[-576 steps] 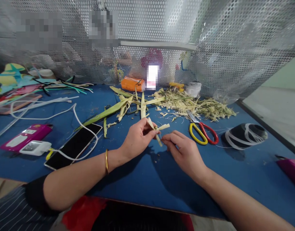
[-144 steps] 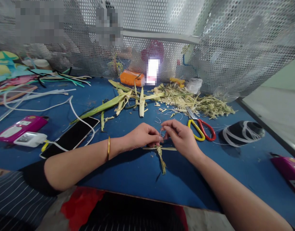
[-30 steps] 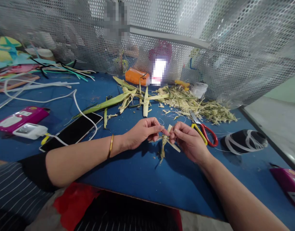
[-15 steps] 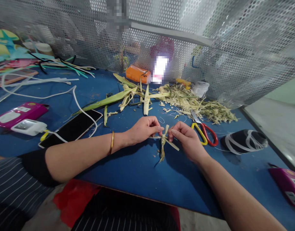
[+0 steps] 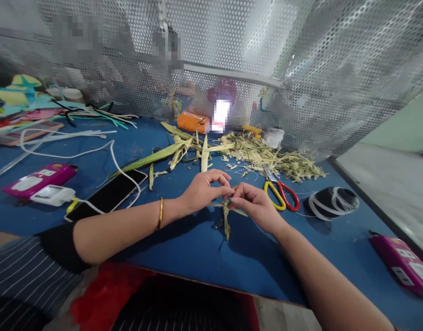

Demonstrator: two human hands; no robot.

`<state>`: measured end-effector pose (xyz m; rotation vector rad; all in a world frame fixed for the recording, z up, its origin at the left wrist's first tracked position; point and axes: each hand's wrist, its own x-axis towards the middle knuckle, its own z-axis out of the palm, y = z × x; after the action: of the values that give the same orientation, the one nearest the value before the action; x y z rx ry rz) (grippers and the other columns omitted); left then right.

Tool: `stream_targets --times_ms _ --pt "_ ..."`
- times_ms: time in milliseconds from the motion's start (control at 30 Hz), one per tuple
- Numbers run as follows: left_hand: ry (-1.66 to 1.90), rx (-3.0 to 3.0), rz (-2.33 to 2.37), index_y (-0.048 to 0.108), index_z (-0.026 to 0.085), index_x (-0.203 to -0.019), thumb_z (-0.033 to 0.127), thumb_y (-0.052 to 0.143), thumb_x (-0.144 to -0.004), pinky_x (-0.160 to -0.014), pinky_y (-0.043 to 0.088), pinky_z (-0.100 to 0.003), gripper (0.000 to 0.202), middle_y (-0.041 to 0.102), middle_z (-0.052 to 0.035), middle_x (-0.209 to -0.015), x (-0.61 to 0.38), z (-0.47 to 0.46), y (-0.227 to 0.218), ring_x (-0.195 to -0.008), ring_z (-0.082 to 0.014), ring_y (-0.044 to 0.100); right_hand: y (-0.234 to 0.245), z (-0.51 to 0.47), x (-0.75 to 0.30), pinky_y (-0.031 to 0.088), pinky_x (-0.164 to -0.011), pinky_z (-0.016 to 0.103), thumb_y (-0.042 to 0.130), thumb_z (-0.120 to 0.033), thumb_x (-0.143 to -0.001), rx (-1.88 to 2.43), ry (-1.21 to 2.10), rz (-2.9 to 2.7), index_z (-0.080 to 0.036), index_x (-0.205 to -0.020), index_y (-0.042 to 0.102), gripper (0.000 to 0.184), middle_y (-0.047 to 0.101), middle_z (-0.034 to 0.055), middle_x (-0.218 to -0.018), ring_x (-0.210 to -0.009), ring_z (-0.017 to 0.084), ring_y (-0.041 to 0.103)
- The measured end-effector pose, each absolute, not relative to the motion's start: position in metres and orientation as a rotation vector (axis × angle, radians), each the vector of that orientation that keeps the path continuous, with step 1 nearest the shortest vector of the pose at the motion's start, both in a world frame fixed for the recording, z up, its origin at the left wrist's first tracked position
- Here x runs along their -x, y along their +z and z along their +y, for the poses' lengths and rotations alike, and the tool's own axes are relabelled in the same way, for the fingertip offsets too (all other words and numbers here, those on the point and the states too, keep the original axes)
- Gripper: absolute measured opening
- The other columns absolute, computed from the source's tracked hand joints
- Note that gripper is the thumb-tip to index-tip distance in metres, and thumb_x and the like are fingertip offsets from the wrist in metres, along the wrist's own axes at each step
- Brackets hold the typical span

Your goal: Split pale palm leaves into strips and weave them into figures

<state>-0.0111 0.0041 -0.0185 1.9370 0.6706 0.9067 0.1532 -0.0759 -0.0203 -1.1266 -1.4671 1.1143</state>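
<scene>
A small knotted piece of pale green leaf strips [image 5: 226,220] hangs tail-down between my hands, just over the blue table. My right hand [image 5: 256,204] pinches it near its knot with thumb and forefinger. My left hand [image 5: 206,189] meets the right fingertips at the top of the piece. Its thumb and fingers are closed at a strip there, though the fingertips partly hide what they grip. One strip sticks out left beneath my left hand, another to the right beneath my right hand. The knot itself is mostly covered by the fingers.
Scissors with yellow and red handles [image 5: 282,195] lie right of my hands, beside a black spool wound with white thread [image 5: 331,203]. Beyond are leaf scraps [image 5: 266,156] and long green leaves [image 5: 152,157]. A phone [image 5: 108,195] with a white cable lies left. Perforated metal sheeting [image 5: 232,41] stands behind.
My hands have come together, the right moving left until the fingertips meet over the knot. The upper strip that stood up between them is now covered. The camera view has shifted slightly.
</scene>
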Motion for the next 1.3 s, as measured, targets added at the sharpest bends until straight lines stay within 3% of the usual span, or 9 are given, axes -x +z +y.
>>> stream_targets --times_ms 267,333,433,500,733,833,1033,1200,1300 --pt "0.923 -1.576 0.802 0.064 0.013 -0.095 0.051 0.043 -0.093 -0.069 0.054 -0.031 0.044 0.072 -0.0151 -0.096 0.005 -0.002 -0.019 -0.081 -0.0176 0.068 -0.018 -0.075 -0.164 0.047 -0.072 0.03 0.075 -0.033 -0.074 1.014 1.043 -1.049 -0.021 -0.07 0.062 0.018 0.064 0.0004 -0.078 -0.069 0.014 0.059" --pt "0.827 -1.543 0.674 0.064 0.014 -0.099 0.051 0.039 -0.094 -0.07 0.054 -0.03 0.045 0.072 -0.0146 -0.097 0.004 -0.009 -0.02 -0.083 -0.0175 0.068 -0.015 -0.075 -0.168 0.047 -0.072 0.03 0.076 -0.033 -0.073 1.01 0.979 -0.992 -0.021 -0.069 0.062 0.019 0.064 0.0003 -0.076 -0.068 0.014 0.058" --pt "0.736 -1.457 0.685 0.063 0.014 -0.099 0.036 0.074 -0.074 -0.074 0.053 -0.031 0.035 0.071 -0.0097 -0.095 -0.003 -0.019 -0.021 -0.084 -0.0172 0.066 -0.014 -0.076 -0.169 0.046 -0.072 0.031 0.075 -0.033 -0.072 1.015 0.927 -0.972 -0.021 -0.069 0.061 0.019 0.064 0.0004 -0.074 -0.068 0.014 0.057" --pt "0.736 -1.379 0.711 0.064 0.014 -0.093 0.027 0.079 -0.067 -0.075 0.051 -0.03 0.033 0.069 -0.0056 -0.088 -0.009 -0.023 -0.021 -0.08 -0.0152 0.064 -0.014 -0.077 -0.168 0.046 -0.072 0.03 0.074 -0.032 -0.074 1.033 0.922 -1.023 -0.02 -0.069 0.062 0.018 0.065 0.0006 -0.073 -0.069 0.015 0.057" --pt "0.582 -1.255 0.715 0.062 0.015 -0.085 0.025 0.065 -0.076 -0.059 0.045 -0.024 0.014 0.061 -0.0002 -0.074 -0.007 -0.023 -0.015 -0.059 -0.0096 0.056 -0.015 -0.077 -0.168 0.044 -0.068 0.027 0.073 -0.033 -0.075 1.077 0.988 -1.064 -0.019 -0.07 0.063 0.018 0.065 0.0 -0.068 -0.067 0.013 0.057" --pt "0.476 -1.184 0.713 0.062 0.015 -0.085 0.025 0.063 -0.076 -0.048 0.034 -0.02 0.013 0.06 0.0004 -0.074 -0.003 -0.021 -0.012 -0.053 -0.0063 0.048 -0.018 -0.075 -0.17 0.045 -0.066 0.026 0.073 -0.033 -0.074 1.125 0.996 -1.018 -0.018 -0.072 0.063 0.019 0.065 0.0 -0.067 -0.065 0.012 0.057" --pt "0.462 -1.21 0.756 0.061 0.014 -0.076 0.031 0.065 -0.075 -0.046 0.025 -0.022 0.017 0.057 0.0018 -0.07 0.0 -0.016 -0.016 -0.049 -0.0049 0.04 -0.023 -0.074 -0.166 0.051 -0.069 0.028 0.075 -0.027 -0.073 1.17 0.963 -1.074 -0.022 -0.097 0.06 0.029 0.064 -0.0051 -0.069 -0.065 0.012 0.064" --pt "0.48 -1.228 0.736 0.059 0.015 -0.071 0.032 0.062 -0.076 -0.046 0.024 -0.024 0.018 0.048 0.0047 -0.061 -0.001 -0.017 -0.02 -0.047 -0.0056 0.036 -0.027 -0.075 -0.17 0.053 -0.065 0.029 0.071 -0.029 -0.075 1.34 0.759 -1.206 -0.02 -0.091 0.063 0.019 0.068 -0.0017 -0.071 -0.065 0.015 0.067" --pt "0.468 -1.201 0.749 0.06 0.014 -0.073 0.03 0.061 -0.075 -0.046 0.025 -0.023 0.016 0.054 0.0019 -0.068 -0.002 -0.017 -0.017 -0.049 -0.0055 0.04 -0.03 -0.076 -0.175 0.053 -0.065 0.028 0.069 -0.027 -0.078 1.42 0.581 -1.323 -0.022 -0.091 0.064 0.016 0.07 -0.0011 -0.075 -0.067 0.015 0.067"
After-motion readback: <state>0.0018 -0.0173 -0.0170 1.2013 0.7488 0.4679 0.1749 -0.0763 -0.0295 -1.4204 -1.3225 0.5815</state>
